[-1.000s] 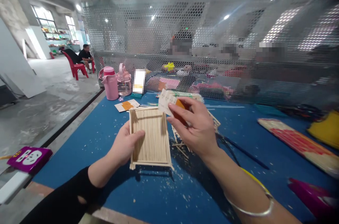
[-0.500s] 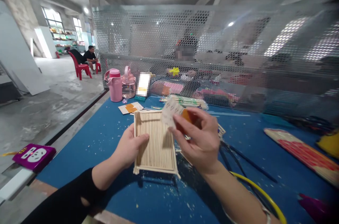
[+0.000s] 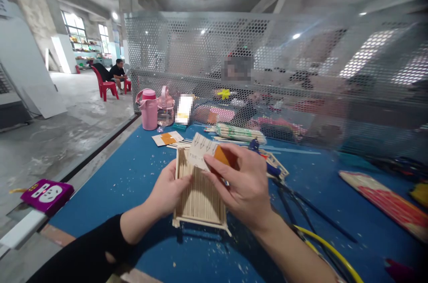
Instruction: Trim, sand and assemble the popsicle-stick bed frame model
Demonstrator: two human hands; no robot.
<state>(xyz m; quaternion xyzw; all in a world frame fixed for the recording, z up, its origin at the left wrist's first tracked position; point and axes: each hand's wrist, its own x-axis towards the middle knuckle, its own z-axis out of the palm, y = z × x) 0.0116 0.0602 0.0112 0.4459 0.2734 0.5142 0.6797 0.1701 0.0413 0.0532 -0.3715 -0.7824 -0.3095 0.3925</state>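
A shallow tray of pale wooden sticks (image 3: 202, 200) is tilted up above the blue table, its rim built of crossed sticks. My left hand (image 3: 170, 187) grips its left side, with the thumb over the inside face. Between the thumb and fingers of my right hand (image 3: 242, 180) is a piece of sandpaper (image 3: 201, 149), pale with printed arrows on its back and orange-brown on the folded part. The sandpaper lies over the upper part of the tray; whether it touches the sticks cannot be made out.
Behind the tray are another sandpaper piece (image 3: 167, 138), bagged sticks (image 3: 239, 132), a pink flask (image 3: 149, 110) and a perforated metal screen (image 3: 187, 51). A blue tool (image 3: 273, 170) and cables lie right. A purple power strip (image 3: 47, 196) sits left. A person sits beyond the screen.
The sandpaper has shifted left over the tray's top, with my right hand following. The blue tool behind that hand now shows. The whole view has shifted slightly.
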